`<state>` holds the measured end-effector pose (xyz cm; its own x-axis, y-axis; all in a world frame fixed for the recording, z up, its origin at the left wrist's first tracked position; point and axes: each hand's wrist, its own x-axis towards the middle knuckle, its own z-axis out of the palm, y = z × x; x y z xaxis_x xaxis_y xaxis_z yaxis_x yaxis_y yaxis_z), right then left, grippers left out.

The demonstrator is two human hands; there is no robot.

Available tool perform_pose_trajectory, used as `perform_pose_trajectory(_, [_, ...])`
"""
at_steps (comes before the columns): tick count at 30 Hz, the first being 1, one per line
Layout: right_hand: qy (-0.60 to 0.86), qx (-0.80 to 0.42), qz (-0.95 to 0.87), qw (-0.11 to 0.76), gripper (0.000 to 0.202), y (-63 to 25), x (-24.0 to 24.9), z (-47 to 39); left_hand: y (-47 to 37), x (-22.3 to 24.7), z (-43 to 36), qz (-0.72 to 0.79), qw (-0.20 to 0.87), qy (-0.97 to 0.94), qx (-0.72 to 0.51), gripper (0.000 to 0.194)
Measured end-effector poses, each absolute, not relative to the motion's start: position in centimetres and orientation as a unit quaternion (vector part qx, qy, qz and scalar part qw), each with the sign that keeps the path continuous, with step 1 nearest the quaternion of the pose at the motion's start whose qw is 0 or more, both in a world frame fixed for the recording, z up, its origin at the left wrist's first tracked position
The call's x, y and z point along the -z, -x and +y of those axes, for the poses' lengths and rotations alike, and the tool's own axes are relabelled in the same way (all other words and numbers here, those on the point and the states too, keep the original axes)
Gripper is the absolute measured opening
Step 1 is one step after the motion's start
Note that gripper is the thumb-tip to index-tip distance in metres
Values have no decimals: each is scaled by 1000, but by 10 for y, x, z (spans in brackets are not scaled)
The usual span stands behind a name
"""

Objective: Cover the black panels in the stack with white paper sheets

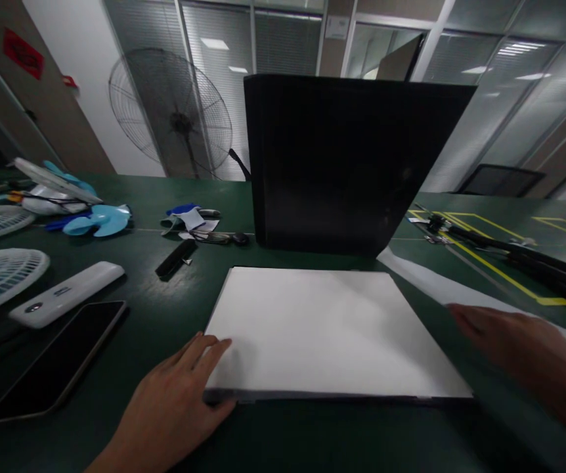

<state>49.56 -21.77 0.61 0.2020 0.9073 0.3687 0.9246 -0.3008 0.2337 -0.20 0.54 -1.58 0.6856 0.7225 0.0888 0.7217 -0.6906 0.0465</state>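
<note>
White slab (322, 341) (pale top, dark underside edge) lies flat on green table (273, 437), well in from the table's far edge, just in front of a big black panel (352, 164) standing upright. Writing: small dark marks on white handheld device (66, 294), too small to read; red sign (23, 54) on the door beyond the table's far-left corner carries a dark character, not legible. Slab's long axis runs left to right, roughly parallel to the table's far edge; short sides run away from the viewer. Left hand (172, 394) sits at slab's near-left corner, fingertips on top and left side, thumb by near edge, gap moderately wide; can't tell how firm. Right hand (524, 348) motion-blurred, at white sheet (421, 282) slanting along the slab's right; can't tell if it grips it. Sheet's far end reaches the black panel's base. Toward table's left edge: dark-screened phone (61, 361), beside the device; light-blue fan blades (98, 221) farther back. Yellow lines (553, 301) toward table's far-right corner.
</note>
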Motion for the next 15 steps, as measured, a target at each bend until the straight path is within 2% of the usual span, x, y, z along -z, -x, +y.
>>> perform_pose_trajectory(3, [626,291,-724,1,39,-427,-6,-209,1,14,3,412,11,-909,-53,64])
perform_pose_trajectory(7, [526,245,-814,-11,55,-342,-2,-182,0,12,-1,426,3,-902,-73,85])
perform_pose_trajectory(9, [508,209,-835,-14,55,-315,-1,-166,0,11,-1,417,-11,-906,-75,91])
perform_pose_trajectory(11, [490,181,-853,-10,49,-298,0,-152,1,12,-1,403,-24,-912,-71,86])
perform_pose_trajectory(15, [479,148,-865,11,41,-282,5,-136,5,15,2,377,-34,-923,-63,63])
